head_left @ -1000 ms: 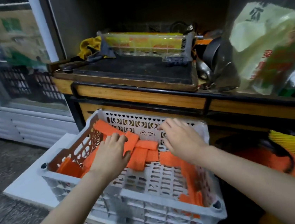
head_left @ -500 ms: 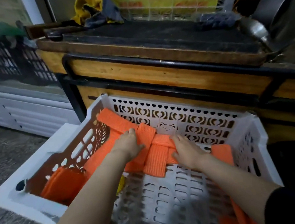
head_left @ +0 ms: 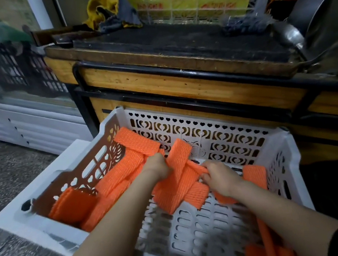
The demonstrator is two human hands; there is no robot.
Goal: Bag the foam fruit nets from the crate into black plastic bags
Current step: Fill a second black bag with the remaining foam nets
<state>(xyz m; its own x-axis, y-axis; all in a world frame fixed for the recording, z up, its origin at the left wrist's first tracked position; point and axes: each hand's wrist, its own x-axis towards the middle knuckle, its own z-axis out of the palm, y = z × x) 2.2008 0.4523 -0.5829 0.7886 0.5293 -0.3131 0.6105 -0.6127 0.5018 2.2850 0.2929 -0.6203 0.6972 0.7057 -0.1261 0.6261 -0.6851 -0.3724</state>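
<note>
The left hand (head_left: 157,167), at the pile's 11 o'clock, and the right hand (head_left: 220,182), at 3, curl round orange foam nets (head_left: 179,187) mid-crate (head_left: 227,133); the person should squeeze the loose strips together before lifting.

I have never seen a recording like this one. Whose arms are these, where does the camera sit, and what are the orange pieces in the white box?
There is no machine here. A person works with bare hands, and one camera worn on the head looks forward and down, so both arms enter from the bottom edge. The white box is a plastic crate in front of a wooden counter. The orange pieces are foam fruit nets, flat and ribbed. The left hand and the right hand both grip a bunch of them. No black bag shows in this view.
</note>
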